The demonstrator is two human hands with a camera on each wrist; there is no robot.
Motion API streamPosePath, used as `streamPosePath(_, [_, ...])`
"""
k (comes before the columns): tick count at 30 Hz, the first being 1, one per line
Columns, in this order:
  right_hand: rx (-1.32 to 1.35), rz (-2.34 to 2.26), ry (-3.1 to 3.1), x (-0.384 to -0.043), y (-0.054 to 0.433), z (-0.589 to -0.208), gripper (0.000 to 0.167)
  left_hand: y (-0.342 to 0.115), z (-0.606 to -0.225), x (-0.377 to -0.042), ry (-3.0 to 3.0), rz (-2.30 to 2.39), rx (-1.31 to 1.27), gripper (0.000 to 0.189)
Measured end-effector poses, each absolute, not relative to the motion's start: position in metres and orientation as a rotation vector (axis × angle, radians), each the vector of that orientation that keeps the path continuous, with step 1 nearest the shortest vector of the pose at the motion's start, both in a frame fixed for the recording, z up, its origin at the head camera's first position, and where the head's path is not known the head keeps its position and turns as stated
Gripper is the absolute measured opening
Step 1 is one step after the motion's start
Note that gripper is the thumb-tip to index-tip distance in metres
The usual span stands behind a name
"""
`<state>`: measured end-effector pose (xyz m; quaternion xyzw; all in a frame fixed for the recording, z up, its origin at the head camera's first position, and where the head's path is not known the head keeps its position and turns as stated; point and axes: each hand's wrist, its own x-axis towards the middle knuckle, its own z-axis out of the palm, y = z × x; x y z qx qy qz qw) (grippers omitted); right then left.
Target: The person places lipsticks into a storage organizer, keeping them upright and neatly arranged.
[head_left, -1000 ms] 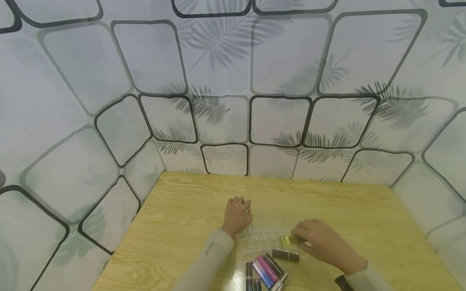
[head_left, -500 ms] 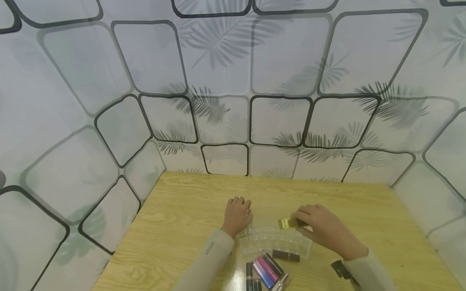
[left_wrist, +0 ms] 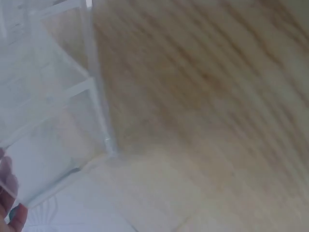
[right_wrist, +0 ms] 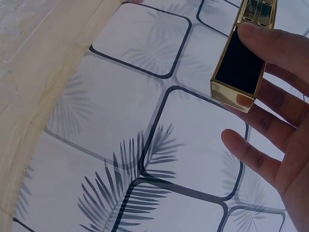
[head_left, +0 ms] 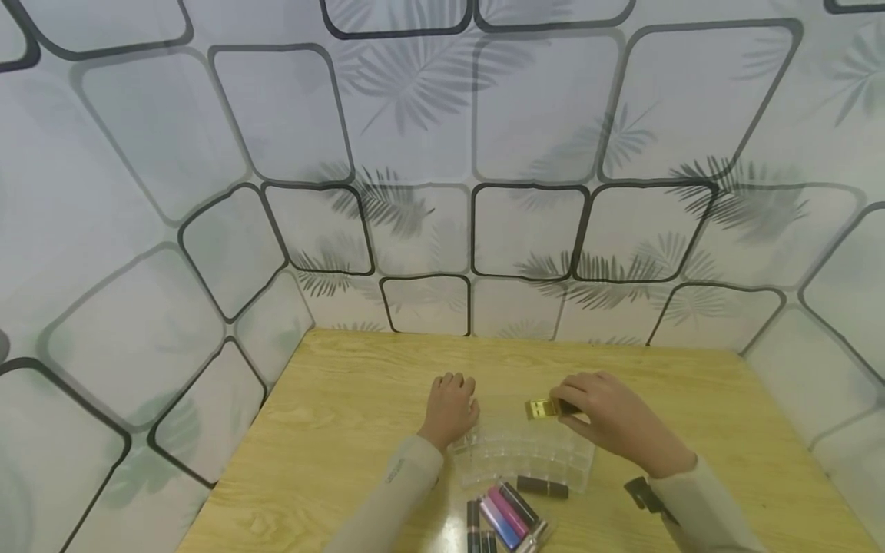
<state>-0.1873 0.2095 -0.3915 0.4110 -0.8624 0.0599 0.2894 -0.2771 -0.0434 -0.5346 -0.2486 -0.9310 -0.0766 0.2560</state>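
Note:
My right hand pinches a black and gold lipstick above the far part of a clear plastic organizer. In the right wrist view, thumb and fingers hold the lipstick's black section, its gold end edge facing the camera. My left hand grips the organizer's left end. The left wrist view shows its fingertips at a corner of the transparent wall, beside the divided compartments. A dark lipstick tube lies at the organizer's front edge.
Several more cosmetic tubes lie in front: a pink one, a blue-violet one and dark ones. The wood-grain table ends at a patterned cloth wall behind and at the sides.
My right hand has lifted the lipstick up and away from over the organizer's compartments toward the far side. The left hand stays at the organizer's left end.

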Motion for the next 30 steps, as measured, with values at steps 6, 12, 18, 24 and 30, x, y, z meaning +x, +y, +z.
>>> streamPosePath(6, [1.088, 0.157, -2.307, -0.187, 0.210, -0.390, 0.040, -0.035, -0.490, -0.264, -2.550, -0.391, -0.730, 0.014])
streamPosePath(12, [1.090, 0.162, -2.315, -0.186, 0.212, -0.391, 0.041, -0.020, -0.424, -0.233, -2.349, -0.447, -0.933, 0.019])
streamPosePath(18, [1.082, 0.162, -2.313, -0.185, 0.212, -0.392, 0.040, -0.004, -0.399, -0.206, -2.272, -0.205, -1.069, 0.033])
streamPosePath(24, [1.087, 0.198, -2.333, -0.182, 0.210, -0.391, 0.038, 0.006, -0.402, -0.199, -2.277, -0.026, -1.053, 0.034])
streamPosePath(30, [1.071, 0.196, -2.347, -0.181, 0.210, -0.391, 0.038, 0.009, -0.403, -0.197, -2.278, -0.039, -1.044, 0.027])
